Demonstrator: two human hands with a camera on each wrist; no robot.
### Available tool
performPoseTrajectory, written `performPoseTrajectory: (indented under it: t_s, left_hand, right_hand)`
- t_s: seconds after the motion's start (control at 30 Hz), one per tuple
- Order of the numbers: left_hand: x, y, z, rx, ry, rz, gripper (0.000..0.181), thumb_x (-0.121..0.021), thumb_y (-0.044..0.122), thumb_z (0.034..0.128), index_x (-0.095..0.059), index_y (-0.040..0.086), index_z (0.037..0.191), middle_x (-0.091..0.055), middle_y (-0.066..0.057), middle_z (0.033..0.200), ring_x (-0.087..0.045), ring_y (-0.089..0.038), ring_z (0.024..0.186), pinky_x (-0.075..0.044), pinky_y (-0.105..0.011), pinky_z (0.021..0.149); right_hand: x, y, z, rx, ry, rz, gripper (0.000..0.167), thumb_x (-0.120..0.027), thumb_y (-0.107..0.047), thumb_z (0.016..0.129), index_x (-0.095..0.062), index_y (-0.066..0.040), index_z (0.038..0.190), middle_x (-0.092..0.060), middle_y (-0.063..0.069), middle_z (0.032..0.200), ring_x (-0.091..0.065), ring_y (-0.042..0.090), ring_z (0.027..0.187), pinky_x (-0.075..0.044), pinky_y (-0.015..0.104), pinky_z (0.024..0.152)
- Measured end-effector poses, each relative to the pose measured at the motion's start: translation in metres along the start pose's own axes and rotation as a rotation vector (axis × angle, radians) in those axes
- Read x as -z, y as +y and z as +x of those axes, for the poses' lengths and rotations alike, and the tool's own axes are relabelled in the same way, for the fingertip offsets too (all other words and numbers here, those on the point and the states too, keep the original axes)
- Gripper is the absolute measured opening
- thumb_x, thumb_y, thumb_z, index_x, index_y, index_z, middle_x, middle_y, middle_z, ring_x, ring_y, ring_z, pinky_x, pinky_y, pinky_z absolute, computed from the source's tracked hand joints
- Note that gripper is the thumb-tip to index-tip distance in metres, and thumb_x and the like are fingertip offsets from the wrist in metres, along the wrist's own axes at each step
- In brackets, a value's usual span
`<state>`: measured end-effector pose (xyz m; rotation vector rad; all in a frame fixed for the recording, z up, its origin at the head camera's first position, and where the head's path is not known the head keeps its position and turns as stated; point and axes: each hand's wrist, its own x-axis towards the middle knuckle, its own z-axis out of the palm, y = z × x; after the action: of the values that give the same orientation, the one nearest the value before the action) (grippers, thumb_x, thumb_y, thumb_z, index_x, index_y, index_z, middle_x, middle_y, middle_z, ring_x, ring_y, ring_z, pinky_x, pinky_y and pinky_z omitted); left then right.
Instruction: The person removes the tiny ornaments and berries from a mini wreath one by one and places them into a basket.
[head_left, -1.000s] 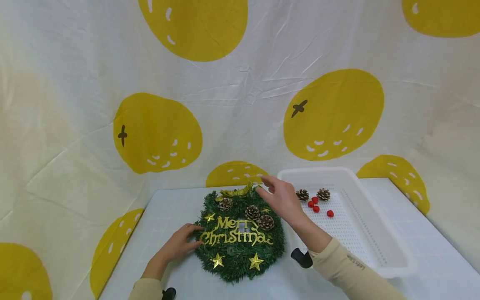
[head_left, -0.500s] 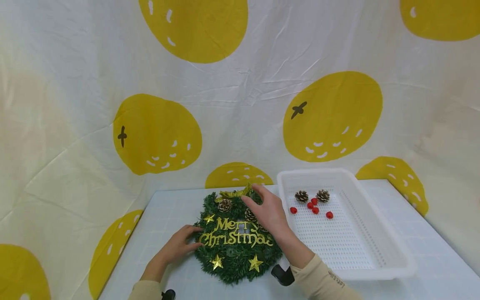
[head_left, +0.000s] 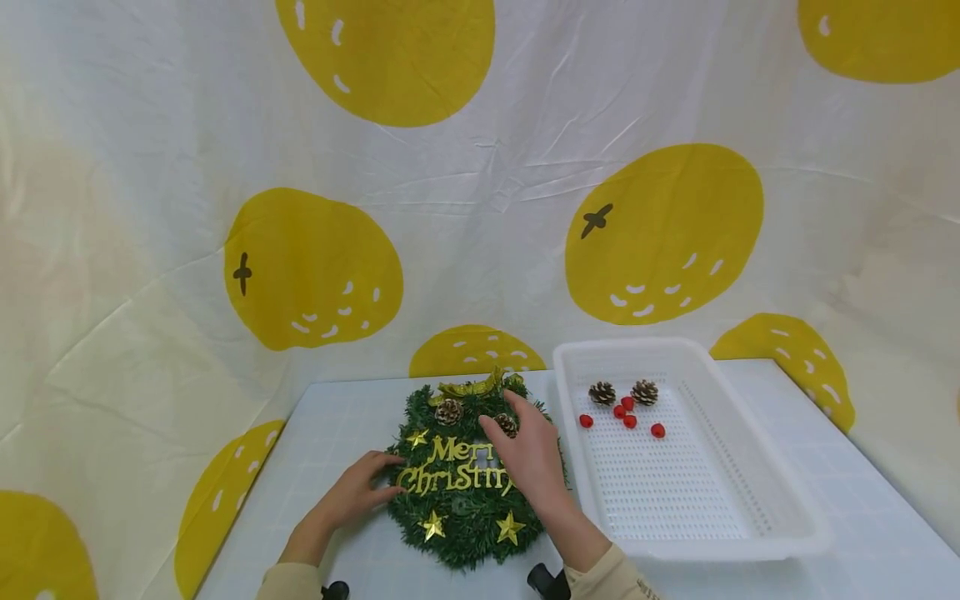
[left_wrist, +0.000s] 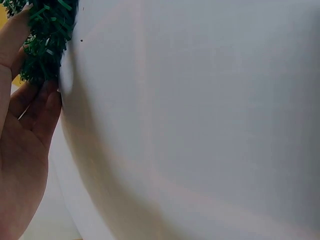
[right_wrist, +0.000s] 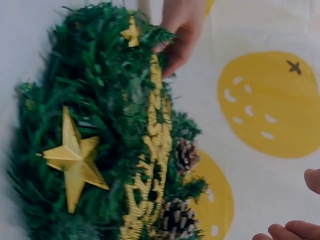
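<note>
A green tinsel wreath [head_left: 459, 537] lies on the table, bearing gold "Merry Christmas" lettering [head_left: 452, 480], gold stars [head_left: 510, 527], a gold bow [head_left: 468, 388] and pinecones [head_left: 449, 412]. My left hand [head_left: 360, 485] holds its left edge; in the left wrist view, thumb and fingers lie around the green strands [left_wrist: 47, 42]. Over the wreath's right side hovers my right hand [head_left: 531, 450], thumb and fingers apart with nothing between them. It covers the end of the lettering and a pinecone in the head view. In the right wrist view its fingertips [right_wrist: 302, 230] show at lower right, away from the wreath.
Right of the wreath stands a white perforated basket [head_left: 757, 467]. Inside lie two pinecones [head_left: 645, 392] and several red berries [head_left: 628, 404]. A white curtain [head_left: 480, 250] with yellow fruit prints hangs behind the table.
My right hand has come left and down from the wreath's upper right, uncovering the basket's left edge and another red berry. My left hand stays at the wreath's left edge.
</note>
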<state>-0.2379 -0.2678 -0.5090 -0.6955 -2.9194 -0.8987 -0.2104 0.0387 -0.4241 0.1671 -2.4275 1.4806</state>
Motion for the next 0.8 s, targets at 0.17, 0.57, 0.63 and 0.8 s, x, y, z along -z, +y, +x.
performPoseTrajectory:
  t_s: [0.17,0.57,0.63,0.8]
  left_hand:
    - [0.000,0.000,0.000,0.003,-0.001,0.004,0.045,-0.073,0.033,0.0889,-0.062,0.008,0.125,-0.059,-0.008,0.121,-0.056,-0.033,0.114,-0.046,-0.054,0.097]
    - [-0.001,-0.001,0.000,0.006,0.000,0.003,0.045,-0.073,0.034,0.0889,-0.062,0.008,0.125,-0.059,-0.008,0.121,-0.056,-0.033,0.114,-0.046,-0.054,0.097]
    - [-0.001,-0.001,0.000,0.006,0.001,0.002,0.045,-0.073,0.033,0.0888,-0.062,0.008,0.125,-0.059,-0.009,0.121,-0.056,-0.033,0.115,-0.045,-0.054,0.097]
    - [-0.001,0.000,0.000,0.011,0.000,0.000,0.046,-0.073,0.033,0.0886,-0.062,0.008,0.125,-0.059,-0.009,0.121,-0.056,-0.034,0.115,-0.045,-0.055,0.098]
  right_hand:
    - [-0.006,0.012,-0.007,-0.030,0.035,0.014,0.061,-0.068,-0.039,0.093,-0.050,-0.008,0.142,-0.052,0.012,0.141,-0.048,0.033,0.130,-0.044,0.054,0.101]
    - [-0.018,0.045,-0.014,-0.033,0.136,-0.065,0.055,-0.072,-0.025,0.091,-0.054,0.001,0.136,-0.056,0.017,0.136,-0.052,0.036,0.125,-0.044,0.053,0.102]
    - [-0.019,0.050,-0.014,-0.023,0.149,-0.086,0.054,-0.073,-0.024,0.090,-0.055,0.002,0.134,-0.057,0.018,0.135,-0.053,0.037,0.124,-0.044,0.052,0.101]
    - [-0.021,0.060,-0.014,-0.001,0.161,-0.126,0.052,-0.074,-0.021,0.089,-0.057,0.003,0.132,-0.058,0.020,0.133,-0.054,0.038,0.122,-0.045,0.052,0.101]
